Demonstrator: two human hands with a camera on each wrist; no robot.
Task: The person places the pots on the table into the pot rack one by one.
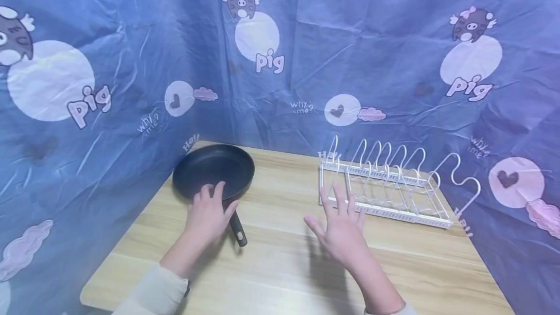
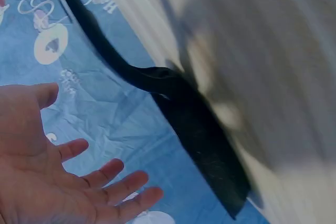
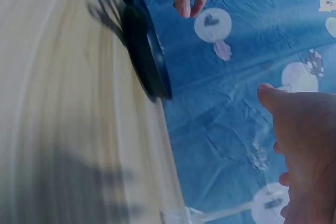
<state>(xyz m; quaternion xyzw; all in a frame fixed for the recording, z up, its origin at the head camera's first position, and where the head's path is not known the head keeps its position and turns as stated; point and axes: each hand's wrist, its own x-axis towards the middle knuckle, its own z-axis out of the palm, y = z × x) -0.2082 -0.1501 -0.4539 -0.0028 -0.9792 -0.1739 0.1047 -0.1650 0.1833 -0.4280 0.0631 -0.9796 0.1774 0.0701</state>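
Observation:
A black frying pan (image 1: pixel 214 169) sits at the left back of the wooden table, its handle (image 1: pixel 238 230) pointing toward the front. Above the pan's near rim hovers my left hand (image 1: pixel 207 215), fingers spread and loosely bent, holding nothing. The left wrist view shows a gap between that hand (image 2: pixel 63 166) and the pan (image 2: pixel 199 140). My right hand (image 1: pixel 343 232) is raised over the table with fingers spread, holding nothing. Just beyond its fingertips stands a white wire rack (image 1: pixel 385 213) with several upright loops. In the right wrist view the right hand (image 3: pixel 307 140) is partly cut off.
The light wooden table (image 1: pixel 280 256) ends at a blue cloth curtain (image 1: pixel 280 91) with printed pigs, which hangs along the back and both sides. Shadows of both hands fall on the tabletop. The rack's right end has a tall bent wire piece (image 1: pixel 457 164).

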